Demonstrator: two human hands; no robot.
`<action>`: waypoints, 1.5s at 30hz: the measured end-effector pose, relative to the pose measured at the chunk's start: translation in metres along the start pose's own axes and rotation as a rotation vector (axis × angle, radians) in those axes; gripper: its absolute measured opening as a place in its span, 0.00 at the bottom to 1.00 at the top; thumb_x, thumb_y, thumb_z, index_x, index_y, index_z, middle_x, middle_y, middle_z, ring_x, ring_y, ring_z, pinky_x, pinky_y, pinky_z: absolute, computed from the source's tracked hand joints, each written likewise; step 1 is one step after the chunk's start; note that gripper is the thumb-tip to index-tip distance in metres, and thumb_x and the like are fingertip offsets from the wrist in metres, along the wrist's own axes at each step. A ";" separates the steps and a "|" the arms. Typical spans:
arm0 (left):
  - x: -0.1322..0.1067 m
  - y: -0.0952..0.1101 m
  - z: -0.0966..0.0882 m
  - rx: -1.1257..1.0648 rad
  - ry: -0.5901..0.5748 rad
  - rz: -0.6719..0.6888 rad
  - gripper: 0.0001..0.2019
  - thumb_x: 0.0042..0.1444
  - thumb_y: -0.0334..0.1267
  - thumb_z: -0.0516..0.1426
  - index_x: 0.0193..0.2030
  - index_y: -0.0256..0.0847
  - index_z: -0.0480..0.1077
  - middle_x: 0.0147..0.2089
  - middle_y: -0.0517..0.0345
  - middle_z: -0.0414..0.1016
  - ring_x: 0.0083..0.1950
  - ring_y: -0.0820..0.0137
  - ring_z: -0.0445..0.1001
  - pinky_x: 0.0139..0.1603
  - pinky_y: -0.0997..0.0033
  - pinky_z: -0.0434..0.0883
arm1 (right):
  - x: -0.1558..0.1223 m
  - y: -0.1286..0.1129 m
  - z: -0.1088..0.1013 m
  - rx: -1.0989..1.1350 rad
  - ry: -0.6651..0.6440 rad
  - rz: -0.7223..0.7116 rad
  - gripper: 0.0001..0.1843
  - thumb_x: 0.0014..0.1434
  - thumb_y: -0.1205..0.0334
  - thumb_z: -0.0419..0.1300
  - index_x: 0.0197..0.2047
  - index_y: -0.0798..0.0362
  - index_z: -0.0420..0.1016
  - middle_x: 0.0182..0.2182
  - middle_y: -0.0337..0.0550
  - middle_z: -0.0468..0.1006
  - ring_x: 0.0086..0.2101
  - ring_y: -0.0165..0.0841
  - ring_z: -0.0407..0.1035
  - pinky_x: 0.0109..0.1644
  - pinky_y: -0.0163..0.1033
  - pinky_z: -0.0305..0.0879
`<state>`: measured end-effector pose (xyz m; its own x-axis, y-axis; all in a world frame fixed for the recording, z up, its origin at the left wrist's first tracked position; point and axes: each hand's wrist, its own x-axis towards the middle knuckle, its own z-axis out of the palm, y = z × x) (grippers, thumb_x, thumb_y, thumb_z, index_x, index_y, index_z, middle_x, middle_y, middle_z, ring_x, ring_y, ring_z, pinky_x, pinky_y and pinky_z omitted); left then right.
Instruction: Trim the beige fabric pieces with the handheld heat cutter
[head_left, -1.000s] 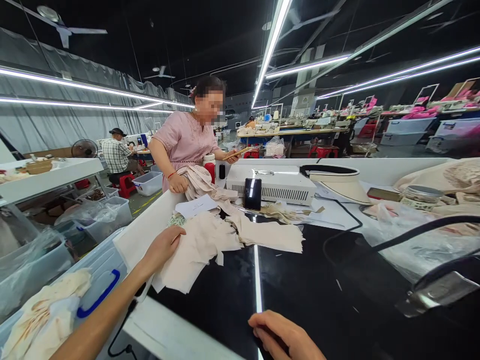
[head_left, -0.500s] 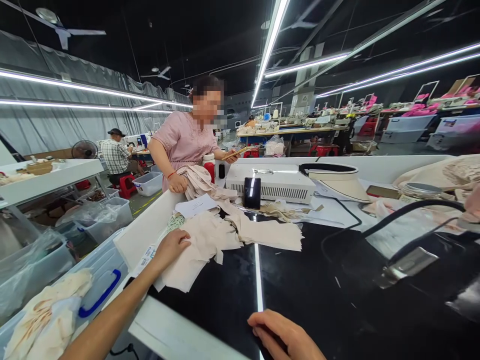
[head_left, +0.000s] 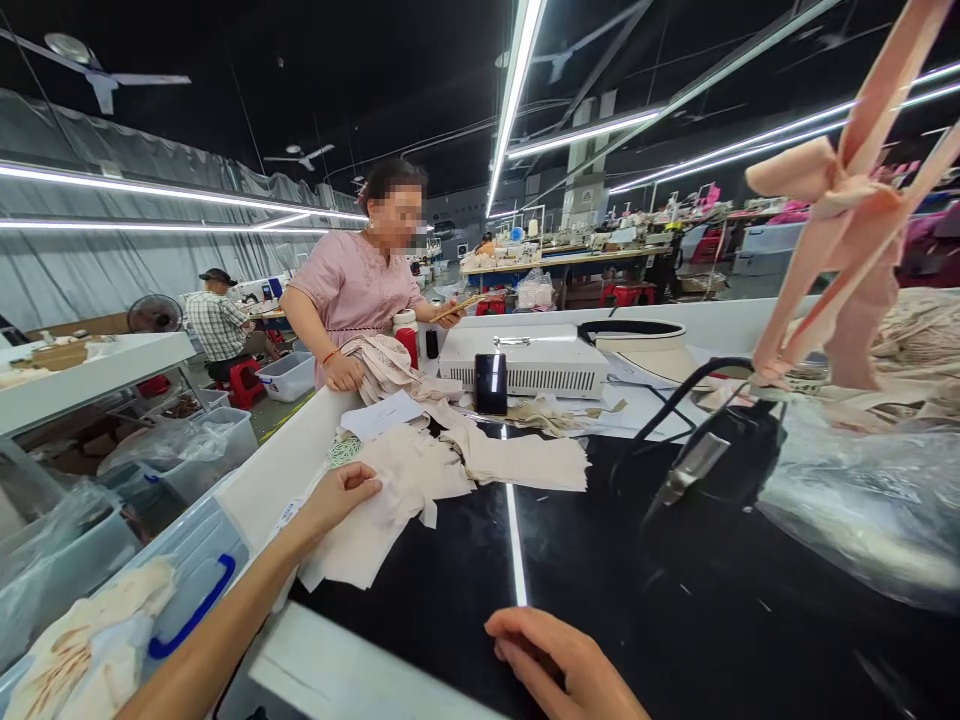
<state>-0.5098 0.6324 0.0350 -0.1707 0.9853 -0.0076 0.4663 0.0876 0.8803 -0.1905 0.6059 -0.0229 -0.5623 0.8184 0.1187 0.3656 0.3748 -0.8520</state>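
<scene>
My left hand (head_left: 343, 498) is over a pile of cream fabric pieces (head_left: 397, 465). Its fingers are curled together, and whether cloth is pinched in them is hidden. My right hand (head_left: 561, 660) rests at the near edge of the black tabletop (head_left: 570, 560). Its fingers are loosely bent, with a gap by the thumb and nothing visible in it. Beside the pile lie a white paper slip (head_left: 382, 414) and a bundle of pale green cord (head_left: 343, 452). Across the table a co-worker (head_left: 360, 280) in a pink top has one hand on bunched patterned cloth (head_left: 386, 365).
A phone (head_left: 491, 383) leans against a white vented box (head_left: 525, 360). Right of it are a sun visor (head_left: 637, 350), a black cable, a metal clip (head_left: 697, 465), a plastic bag (head_left: 862, 500) and hanging peach straps (head_left: 862, 200). A lidded bin (head_left: 202, 560) stands left.
The view has turned to the right, bringing in the peach straps and plastic bag. My left fingers have curled in more over the fabric. My right hand stays nearly still.
</scene>
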 end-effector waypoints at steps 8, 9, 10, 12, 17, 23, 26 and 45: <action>-0.054 0.042 0.044 -0.371 -0.471 -0.166 0.24 0.44 0.56 0.68 0.37 0.39 0.69 0.32 0.62 0.66 0.31 0.76 0.64 0.33 0.76 0.62 | 0.007 -0.039 0.006 0.270 0.140 -0.026 0.15 0.62 0.49 0.57 0.40 0.50 0.80 0.31 0.42 0.80 0.31 0.34 0.72 0.35 0.36 0.69; -0.058 0.044 0.049 -0.386 -0.506 -0.186 0.24 0.43 0.55 0.68 0.36 0.39 0.69 0.32 0.62 0.65 0.30 0.76 0.64 0.32 0.76 0.62 | 0.006 -0.043 0.007 0.287 0.164 -0.038 0.16 0.62 0.49 0.57 0.40 0.50 0.80 0.31 0.42 0.79 0.31 0.34 0.71 0.34 0.36 0.68; -0.061 0.046 0.053 -0.397 -0.535 -0.201 0.24 0.43 0.54 0.69 0.36 0.38 0.69 0.31 0.63 0.65 0.30 0.76 0.63 0.32 0.77 0.62 | 0.006 -0.046 0.008 0.292 0.190 -0.047 0.16 0.63 0.50 0.57 0.40 0.51 0.80 0.31 0.42 0.79 0.31 0.33 0.70 0.34 0.35 0.67; -0.065 0.050 0.060 -0.417 -0.573 -0.222 0.23 0.42 0.52 0.70 0.36 0.37 0.69 0.30 0.64 0.65 0.29 0.77 0.63 0.31 0.77 0.60 | 0.003 -0.050 0.010 0.278 0.243 -0.066 0.15 0.63 0.51 0.57 0.40 0.51 0.80 0.31 0.41 0.78 0.31 0.32 0.70 0.33 0.34 0.66; -0.074 0.056 0.067 -0.418 -0.586 -0.241 0.20 0.44 0.48 0.69 0.36 0.37 0.71 0.29 0.65 0.65 0.28 0.78 0.60 0.29 0.77 0.56 | -0.005 -0.050 0.009 0.231 0.288 -0.107 0.11 0.64 0.55 0.58 0.42 0.49 0.80 0.33 0.40 0.77 0.30 0.31 0.68 0.32 0.33 0.64; -0.086 0.062 0.069 -0.332 -0.585 -0.194 0.19 0.47 0.50 0.67 0.37 0.38 0.71 0.29 0.64 0.65 0.28 0.77 0.59 0.29 0.77 0.54 | -0.016 -0.050 0.010 0.167 0.257 -0.132 0.10 0.66 0.58 0.57 0.41 0.47 0.80 0.34 0.38 0.79 0.31 0.30 0.68 0.33 0.35 0.62; -0.092 0.063 0.070 -0.271 -0.577 -0.159 0.19 0.49 0.52 0.66 0.37 0.37 0.72 0.29 0.65 0.65 0.28 0.77 0.57 0.28 0.77 0.53 | -0.019 -0.051 0.011 0.166 0.240 -0.128 0.10 0.66 0.60 0.57 0.39 0.48 0.80 0.33 0.38 0.80 0.31 0.31 0.69 0.34 0.35 0.62; -0.114 0.061 0.074 -0.245 -0.541 -0.177 0.22 0.49 0.55 0.68 0.35 0.36 0.72 0.29 0.63 0.66 0.29 0.76 0.58 0.29 0.76 0.53 | -0.027 -0.050 0.016 0.270 0.201 -0.056 0.12 0.59 0.58 0.56 0.32 0.54 0.80 0.23 0.38 0.74 0.24 0.30 0.64 0.28 0.34 0.57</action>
<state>-0.3979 0.5364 0.0550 0.2668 0.8994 -0.3462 0.2474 0.2833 0.9266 -0.2054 0.5577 0.0085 -0.4090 0.8792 0.2443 0.1137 0.3148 -0.9423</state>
